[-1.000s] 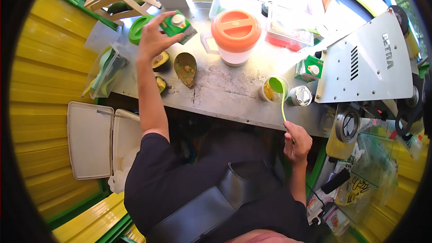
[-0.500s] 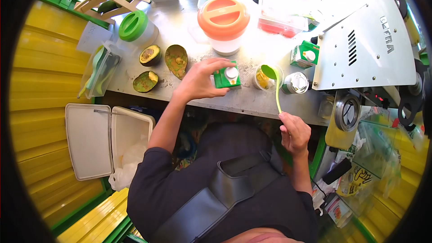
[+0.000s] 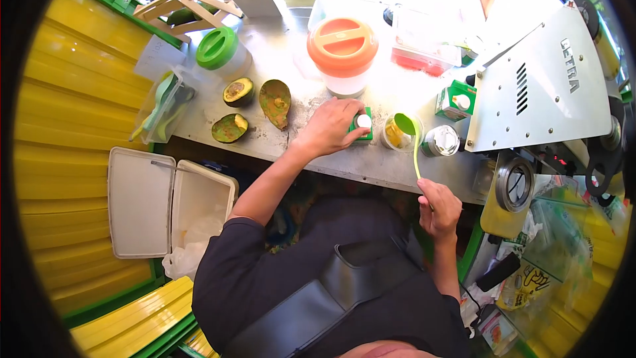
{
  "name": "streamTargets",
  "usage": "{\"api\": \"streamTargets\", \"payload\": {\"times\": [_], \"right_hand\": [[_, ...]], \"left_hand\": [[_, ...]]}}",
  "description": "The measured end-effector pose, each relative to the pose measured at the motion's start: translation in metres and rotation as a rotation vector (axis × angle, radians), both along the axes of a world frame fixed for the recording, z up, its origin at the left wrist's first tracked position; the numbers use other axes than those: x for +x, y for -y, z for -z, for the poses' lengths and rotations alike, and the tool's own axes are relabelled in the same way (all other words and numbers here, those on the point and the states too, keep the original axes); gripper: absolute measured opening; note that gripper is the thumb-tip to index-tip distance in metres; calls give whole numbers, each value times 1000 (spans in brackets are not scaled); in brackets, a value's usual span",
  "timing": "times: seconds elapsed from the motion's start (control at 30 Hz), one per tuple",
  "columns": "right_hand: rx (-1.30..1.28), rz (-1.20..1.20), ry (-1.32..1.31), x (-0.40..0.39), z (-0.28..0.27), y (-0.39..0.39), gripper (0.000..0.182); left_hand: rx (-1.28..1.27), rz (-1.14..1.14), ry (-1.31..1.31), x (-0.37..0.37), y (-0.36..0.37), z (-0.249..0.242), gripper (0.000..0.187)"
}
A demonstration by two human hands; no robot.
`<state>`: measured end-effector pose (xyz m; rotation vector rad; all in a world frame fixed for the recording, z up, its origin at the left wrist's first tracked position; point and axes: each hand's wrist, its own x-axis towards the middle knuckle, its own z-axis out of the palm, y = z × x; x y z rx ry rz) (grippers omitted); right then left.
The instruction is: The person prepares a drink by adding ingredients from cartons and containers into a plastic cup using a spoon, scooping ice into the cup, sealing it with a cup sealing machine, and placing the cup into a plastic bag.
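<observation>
The left hand (image 3: 329, 127) has its fingers wrapped around a small green carton (image 3: 361, 124), which stands upright on the metal counter (image 3: 318, 142), its white cap showing. Just right of the carton sits a clear cup (image 3: 398, 134). The right hand (image 3: 438, 209), near the body, has its fingers closed on the handle of a green spoon (image 3: 412, 140) whose bowl rests over the cup. Right of the cup stands a tin (image 3: 441, 140). Avocado halves (image 3: 237, 91) lie on the counter's left, an orange-lidded jug (image 3: 342, 54) farther off
</observation>
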<state>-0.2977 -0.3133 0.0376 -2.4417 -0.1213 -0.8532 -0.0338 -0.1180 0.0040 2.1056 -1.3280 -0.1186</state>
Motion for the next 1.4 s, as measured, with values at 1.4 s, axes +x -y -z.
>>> {"api": "streamTargets", "payload": {"times": [1.4], "right_hand": [[957,300,14,58,-64,44,40]], "left_hand": [[-275,50,-158,12,-16,-53,91]]}}
